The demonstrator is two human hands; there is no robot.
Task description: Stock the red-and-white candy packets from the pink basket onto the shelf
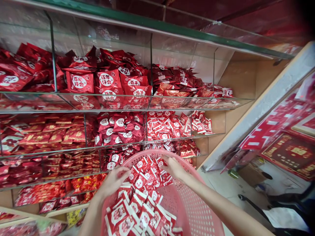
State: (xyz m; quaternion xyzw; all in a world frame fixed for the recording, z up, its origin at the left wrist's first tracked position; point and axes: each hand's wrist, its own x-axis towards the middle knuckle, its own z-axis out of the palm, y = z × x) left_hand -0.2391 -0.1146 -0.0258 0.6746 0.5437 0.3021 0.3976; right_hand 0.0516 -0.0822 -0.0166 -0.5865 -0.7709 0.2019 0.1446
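A pink perforated plastic basket [197, 203] stands before me, partly filled with small red-and-white wrapped packets [145, 218] that look like sweets. Toward its far side, a heap of smaller packets [149, 173] is gathered between my two hands. My left hand [114, 180] curves against the heap's left edge, fingers bent over it. On the opposite side, my right hand [173, 168] has its fingers curled in against the packets. The fingertips of both hands are partly hidden among the wrappers.
Glass shelves with dividers rise behind the basket, stacked with red packets [105, 80] in several compartments. The upper glass edge [147, 21] crosses overhead. A slanted white panel edge [248, 118] borders the right side, with red printed goods [292, 150] beyond it. A black chair-like object [290, 200] stands lower right.
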